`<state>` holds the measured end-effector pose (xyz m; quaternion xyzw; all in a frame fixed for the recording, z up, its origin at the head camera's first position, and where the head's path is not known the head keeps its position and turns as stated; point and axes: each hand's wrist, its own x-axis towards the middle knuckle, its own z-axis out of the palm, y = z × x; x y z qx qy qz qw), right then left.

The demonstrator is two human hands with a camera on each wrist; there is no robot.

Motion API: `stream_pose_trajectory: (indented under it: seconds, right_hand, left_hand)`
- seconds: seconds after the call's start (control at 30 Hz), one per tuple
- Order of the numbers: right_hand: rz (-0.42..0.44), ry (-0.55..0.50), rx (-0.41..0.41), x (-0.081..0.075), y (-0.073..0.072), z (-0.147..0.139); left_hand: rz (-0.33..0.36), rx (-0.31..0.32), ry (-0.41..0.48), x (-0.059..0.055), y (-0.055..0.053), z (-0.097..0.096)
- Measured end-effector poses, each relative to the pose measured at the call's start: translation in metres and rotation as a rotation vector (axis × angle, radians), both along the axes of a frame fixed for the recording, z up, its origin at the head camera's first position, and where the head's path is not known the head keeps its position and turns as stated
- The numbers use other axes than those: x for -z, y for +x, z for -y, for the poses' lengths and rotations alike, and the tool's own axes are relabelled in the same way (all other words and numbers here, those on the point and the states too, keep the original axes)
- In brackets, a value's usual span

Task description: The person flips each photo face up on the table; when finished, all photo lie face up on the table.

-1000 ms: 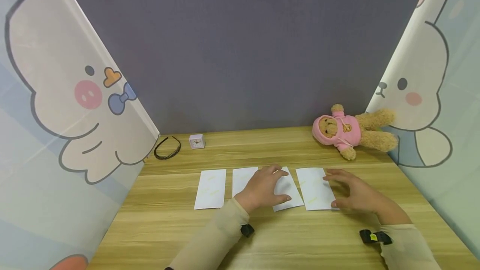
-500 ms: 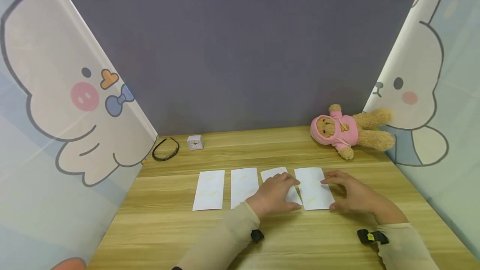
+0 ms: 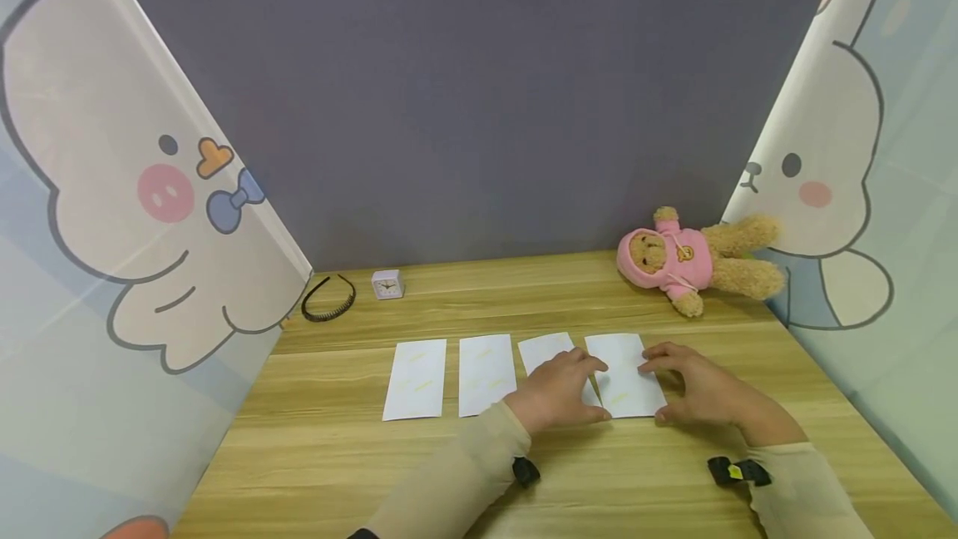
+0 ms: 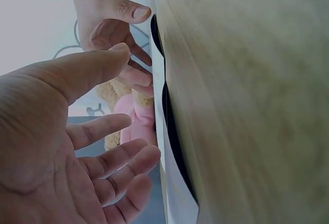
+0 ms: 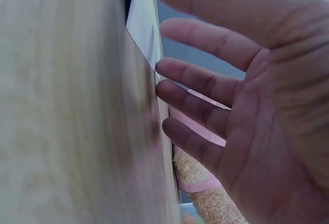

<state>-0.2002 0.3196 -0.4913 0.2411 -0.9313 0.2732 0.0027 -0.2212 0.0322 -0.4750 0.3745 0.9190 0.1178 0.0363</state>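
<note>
Several white paper sheets lie in a row on the wooden table, the leftmost sheet (image 3: 416,381) and its neighbour (image 3: 486,374) apart from both hands. My left hand (image 3: 560,393) hovers over the tilted third sheet (image 3: 542,349), covering part of it, its fingertips by the left edge of the rightmost sheet (image 3: 627,373). At that sheet's right edge is my right hand (image 3: 699,389), thumb and fingers spread. The left wrist view shows my left fingers (image 4: 123,167) loosely bent, holding nothing. In the right wrist view my right fingers (image 5: 200,85) are relaxed close to the tabletop; contact is unclear.
A teddy bear in a pink hoodie (image 3: 684,260) lies at the back right. A small clock (image 3: 387,284) and a black headband (image 3: 328,306) are at the back left. A grey panel (image 3: 479,106) and printed side walls enclose the wooden table (image 3: 337,472).
My left hand has moved right, from above the second and third sheets to the gap beside the rightmost sheet, uncovering the second sheet. The right hand has stayed near the same edge.
</note>
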Motion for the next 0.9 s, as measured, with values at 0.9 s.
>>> stream_pose_trajectory:
  seconds: [0.9]
  right_hand:
    - [0.018,0.012,-0.009,0.0,0.0,0.002]
  left_hand:
    - [-0.009,0.046,-0.05,0.006,0.001,-0.021]
